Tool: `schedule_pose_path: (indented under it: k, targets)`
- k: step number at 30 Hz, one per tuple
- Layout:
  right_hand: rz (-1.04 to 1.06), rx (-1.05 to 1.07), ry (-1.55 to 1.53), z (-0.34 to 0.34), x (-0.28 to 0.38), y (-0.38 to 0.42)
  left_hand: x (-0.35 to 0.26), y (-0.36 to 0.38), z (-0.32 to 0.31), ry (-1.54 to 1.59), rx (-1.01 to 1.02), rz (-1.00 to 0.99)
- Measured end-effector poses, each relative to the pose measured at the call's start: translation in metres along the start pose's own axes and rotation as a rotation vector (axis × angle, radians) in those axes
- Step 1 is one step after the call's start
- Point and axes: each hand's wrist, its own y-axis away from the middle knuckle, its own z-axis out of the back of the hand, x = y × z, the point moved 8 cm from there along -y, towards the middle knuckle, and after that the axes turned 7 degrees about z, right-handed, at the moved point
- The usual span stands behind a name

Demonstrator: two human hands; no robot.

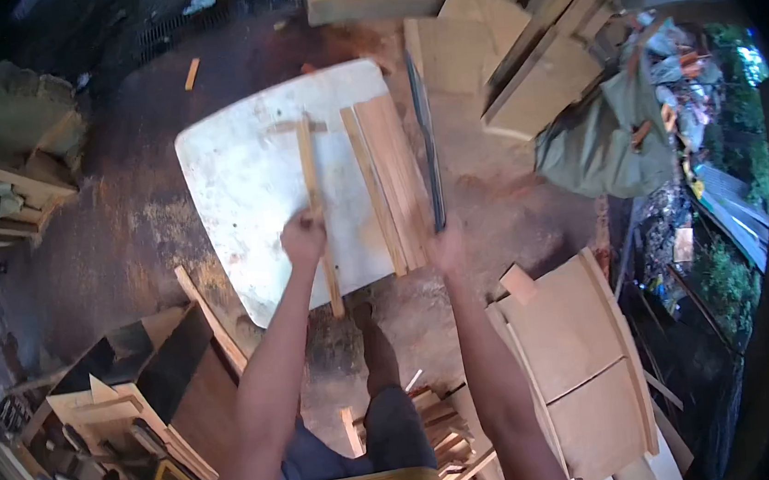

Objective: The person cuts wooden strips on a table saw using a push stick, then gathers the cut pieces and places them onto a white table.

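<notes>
My left hand (304,237) is closed round a narrow wooden strip (309,168), which lies lengthwise on a stained white tabletop (236,189). To its right, a wider reddish wooden board (397,174) and another narrow strip (370,186) lie side by side. My right hand (447,248) is beyond the tabletop's right edge, beside the board's near end. It appears closed on the lower end of a long, thin, dark strip (428,143), whose exact kind I cannot make out. The fingers of this hand are blurred and partly hidden.
Wooden panels (569,333) stand at lower right, with scrap wood (445,433) near my legs. A wooden box (174,362) with boards and tools is at lower left. More panels (454,53) and a grey-green cloth (602,140) are at upper right.
</notes>
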Motion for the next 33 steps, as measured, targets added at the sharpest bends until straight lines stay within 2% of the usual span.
schedule_pose_path:
  k: [1, 2, 5, 8, 11, 14, 15, 17, 20, 23, 26, 27, 28, 29, 31, 33]
  targets:
    - [0.064, -0.009, -0.021, -0.013, -0.010, -0.018, -0.026, 0.004, -0.006, 0.025, -0.005, 0.054]
    - [0.134, -0.031, -0.046, -0.024, -0.016, -0.039, -0.025, -0.007, -0.028, 0.080, -0.078, -0.005]
    - [0.094, 0.007, -0.033, -0.046, -0.037, -0.065, -0.045, -0.010, -0.061, -0.084, -0.209, -0.073]
    - [0.052, 0.035, -0.095, -0.062, -0.058, -0.071, -0.023, -0.015, -0.086, -0.147, -0.146, 0.090]
    - [0.073, 0.076, -0.089, -0.069, -0.066, -0.074, -0.030, -0.010, -0.089, -0.196, -0.167, 0.086]
    - [0.090, 0.101, -0.064, -0.071, -0.063, -0.077, -0.063, -0.002, -0.108, -0.124, -0.080, 0.041]
    - [0.085, 0.117, -0.068, -0.069, -0.062, -0.078, -0.064, -0.006, -0.121, -0.209, -0.090, 0.037]
    - [0.072, 0.149, -0.073, -0.062, -0.059, -0.080, -0.062, -0.003, -0.123, -0.153, -0.099, 0.144]
    - [0.162, -0.018, -0.120, -0.060, -0.067, -0.085, -0.060, 0.001, -0.117, -0.088, -0.112, 0.080]
    - [0.063, 0.091, -0.194, -0.076, -0.074, -0.092, -0.033, 0.005, -0.123, -0.072, 0.028, 0.182]
    - [0.068, 0.037, -0.181, -0.077, -0.075, -0.094, -0.030, 0.015, -0.127, -0.014, 0.049, 0.134]
    - [0.075, 0.083, -0.177, -0.078, -0.074, -0.098, -0.029, 0.015, -0.123, 0.015, 0.057, 0.132]
    - [0.080, 0.125, -0.173, -0.074, -0.074, -0.101, -0.020, 0.016, -0.122, 0.204, 0.100, 0.087]
    - [0.083, 0.167, -0.169, -0.068, -0.073, -0.101, -0.009, 0.024, -0.117, 0.169, 0.113, 0.055]
    - [0.223, 0.047, -0.137, -0.049, -0.066, -0.090, -0.002, 0.061, -0.079, 0.101, 0.110, -0.016]
    - [0.073, 0.072, -0.044, -0.009, -0.041, -0.046, 0.061, 0.110, -0.054, 0.161, 0.135, 0.119]
